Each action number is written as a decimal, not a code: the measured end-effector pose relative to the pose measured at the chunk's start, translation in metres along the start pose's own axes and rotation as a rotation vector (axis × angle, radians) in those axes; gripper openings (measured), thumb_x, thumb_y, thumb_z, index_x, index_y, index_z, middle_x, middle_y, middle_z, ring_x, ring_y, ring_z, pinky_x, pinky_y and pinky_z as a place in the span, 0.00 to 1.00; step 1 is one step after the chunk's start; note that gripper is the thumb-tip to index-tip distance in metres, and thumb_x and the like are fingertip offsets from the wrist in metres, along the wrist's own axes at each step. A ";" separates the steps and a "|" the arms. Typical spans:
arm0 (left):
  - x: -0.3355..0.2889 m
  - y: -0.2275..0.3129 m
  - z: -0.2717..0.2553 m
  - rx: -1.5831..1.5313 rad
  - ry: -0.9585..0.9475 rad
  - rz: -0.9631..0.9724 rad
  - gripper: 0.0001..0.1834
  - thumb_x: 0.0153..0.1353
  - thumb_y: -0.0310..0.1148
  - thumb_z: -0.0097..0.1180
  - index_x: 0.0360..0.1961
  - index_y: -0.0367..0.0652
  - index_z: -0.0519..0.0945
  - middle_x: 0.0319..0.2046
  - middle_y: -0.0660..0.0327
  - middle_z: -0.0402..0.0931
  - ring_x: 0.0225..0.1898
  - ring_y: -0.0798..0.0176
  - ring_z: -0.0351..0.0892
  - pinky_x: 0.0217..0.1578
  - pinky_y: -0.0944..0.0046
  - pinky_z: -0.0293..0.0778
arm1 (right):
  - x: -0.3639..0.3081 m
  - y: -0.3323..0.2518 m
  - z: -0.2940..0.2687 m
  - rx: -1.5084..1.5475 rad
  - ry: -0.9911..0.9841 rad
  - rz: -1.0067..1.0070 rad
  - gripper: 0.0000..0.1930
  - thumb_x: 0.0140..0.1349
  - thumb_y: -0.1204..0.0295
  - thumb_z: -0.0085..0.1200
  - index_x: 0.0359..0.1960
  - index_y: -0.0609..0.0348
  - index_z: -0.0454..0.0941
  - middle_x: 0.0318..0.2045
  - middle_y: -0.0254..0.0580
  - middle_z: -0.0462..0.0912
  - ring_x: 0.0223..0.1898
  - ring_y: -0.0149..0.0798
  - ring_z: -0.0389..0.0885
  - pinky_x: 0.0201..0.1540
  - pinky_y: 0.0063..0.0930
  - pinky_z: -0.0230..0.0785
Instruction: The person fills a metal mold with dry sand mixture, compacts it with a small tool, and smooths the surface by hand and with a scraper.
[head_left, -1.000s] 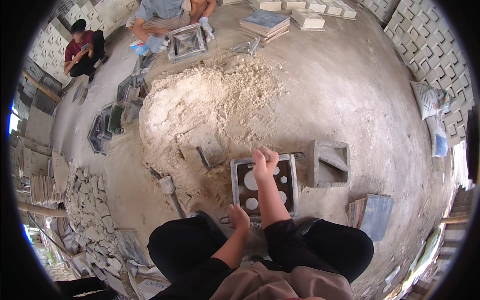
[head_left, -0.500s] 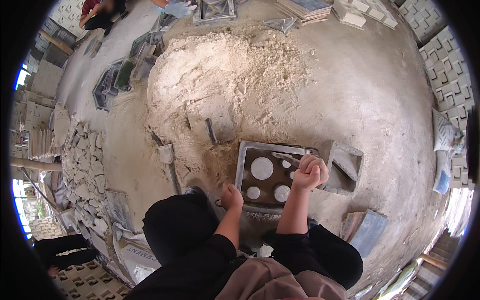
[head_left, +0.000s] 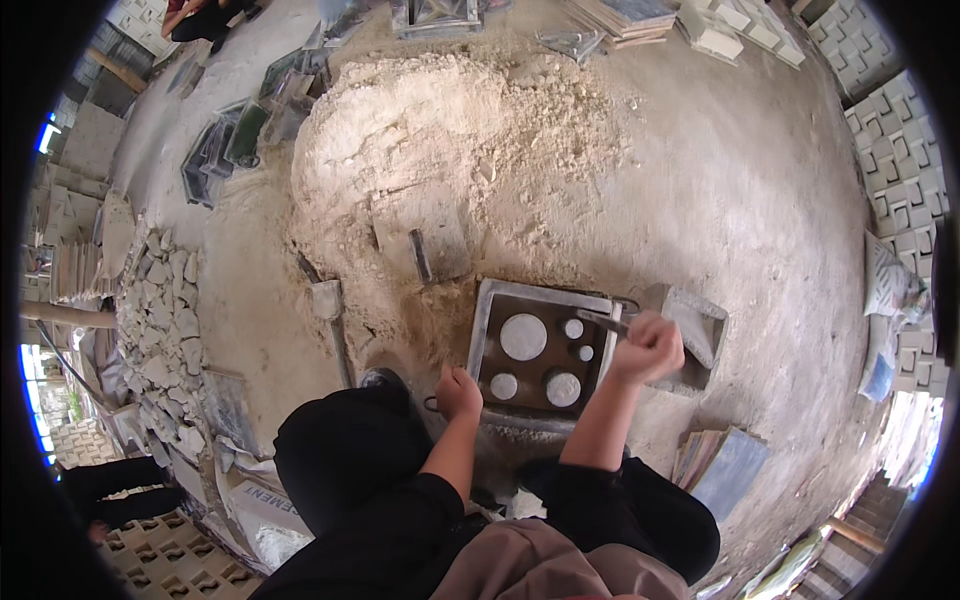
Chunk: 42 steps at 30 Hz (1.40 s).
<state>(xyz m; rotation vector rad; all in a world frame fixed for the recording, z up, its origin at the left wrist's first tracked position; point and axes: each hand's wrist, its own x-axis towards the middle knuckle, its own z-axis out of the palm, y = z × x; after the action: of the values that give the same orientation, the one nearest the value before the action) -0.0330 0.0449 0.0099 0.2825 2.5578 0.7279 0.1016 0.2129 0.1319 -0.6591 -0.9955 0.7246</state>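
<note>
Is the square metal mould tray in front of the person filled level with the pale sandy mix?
No: the square metal mould tray shows its dark inner floor with pale round discs, while the pale sandy mix lies heaped behind it.

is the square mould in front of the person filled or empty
Mostly empty. The mould shows its dark floor and four pale round discs inside the frame, with no mix covering them. The sand pile lies beyond it.
</note>
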 end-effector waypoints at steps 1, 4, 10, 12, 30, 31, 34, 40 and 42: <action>-0.003 0.000 -0.002 -0.009 0.008 0.012 0.16 0.54 0.39 0.34 0.29 0.40 0.71 0.27 0.44 0.73 0.32 0.37 0.70 0.33 0.43 0.64 | -0.003 -0.012 -0.007 0.008 0.062 0.010 0.18 0.56 0.71 0.34 0.08 0.55 0.51 0.06 0.32 0.53 0.08 0.25 0.48 0.10 0.20 0.37; -0.004 -0.002 -0.001 0.013 -0.012 0.007 0.16 0.53 0.39 0.34 0.28 0.39 0.71 0.27 0.44 0.73 0.32 0.38 0.71 0.33 0.43 0.64 | -0.002 -0.006 -0.003 -0.071 0.143 0.063 0.19 0.57 0.70 0.34 0.07 0.55 0.51 0.05 0.32 0.53 0.08 0.26 0.50 0.10 0.19 0.39; -0.004 -0.003 -0.003 -0.001 0.013 -0.007 0.15 0.53 0.39 0.35 0.28 0.40 0.71 0.26 0.44 0.73 0.32 0.38 0.71 0.33 0.43 0.63 | -0.002 -0.001 0.004 -0.003 -0.108 0.094 0.22 0.60 0.65 0.34 0.08 0.58 0.54 0.07 0.35 0.59 0.10 0.28 0.54 0.13 0.19 0.43; -0.007 -0.004 -0.002 -0.002 0.010 -0.005 0.15 0.53 0.39 0.35 0.29 0.40 0.71 0.26 0.44 0.73 0.31 0.37 0.71 0.34 0.42 0.63 | -0.008 0.003 0.013 -0.078 -0.195 0.073 0.21 0.61 0.66 0.35 0.09 0.57 0.54 0.08 0.34 0.58 0.11 0.27 0.54 0.13 0.19 0.43; -0.001 -0.008 0.000 0.015 -0.046 -0.052 0.15 0.52 0.40 0.34 0.29 0.40 0.71 0.28 0.43 0.73 0.33 0.37 0.71 0.35 0.42 0.64 | 0.003 0.001 0.029 0.109 -0.548 0.476 0.20 0.54 0.69 0.40 0.06 0.59 0.54 0.05 0.29 0.56 0.09 0.24 0.51 0.13 0.21 0.40; 0.002 -0.009 0.003 0.021 -0.052 -0.052 0.16 0.52 0.40 0.35 0.29 0.40 0.71 0.28 0.43 0.73 0.33 0.37 0.71 0.35 0.42 0.64 | 0.000 0.000 0.027 0.120 -0.566 0.469 0.20 0.53 0.68 0.41 0.06 0.59 0.54 0.05 0.29 0.55 0.09 0.24 0.51 0.13 0.22 0.40; 0.000 -0.007 0.002 0.015 -0.039 -0.047 0.16 0.52 0.40 0.35 0.30 0.41 0.71 0.28 0.43 0.73 0.33 0.37 0.71 0.35 0.42 0.65 | 0.009 0.000 0.028 0.095 -0.674 0.590 0.19 0.48 0.67 0.43 0.05 0.59 0.54 0.04 0.30 0.54 0.09 0.26 0.51 0.12 0.22 0.40; 0.001 -0.008 0.002 0.008 -0.028 -0.043 0.15 0.51 0.39 0.35 0.29 0.40 0.71 0.28 0.43 0.73 0.33 0.37 0.71 0.35 0.43 0.65 | 0.006 -0.006 0.031 0.154 -0.871 0.594 0.17 0.45 0.67 0.41 0.05 0.61 0.55 0.05 0.34 0.56 0.10 0.28 0.52 0.13 0.23 0.41; 0.000 -0.006 0.002 0.014 -0.038 -0.045 0.15 0.51 0.39 0.35 0.29 0.40 0.71 0.27 0.43 0.73 0.32 0.37 0.71 0.35 0.43 0.65 | 0.006 0.003 0.038 0.080 -0.818 0.513 0.17 0.45 0.68 0.40 0.04 0.62 0.55 0.06 0.35 0.58 0.11 0.29 0.55 0.14 0.24 0.43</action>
<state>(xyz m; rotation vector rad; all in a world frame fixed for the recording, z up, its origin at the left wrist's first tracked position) -0.0329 0.0404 0.0051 0.2407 2.5264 0.6815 0.0692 0.2252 0.1480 -0.5525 -1.5467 1.5514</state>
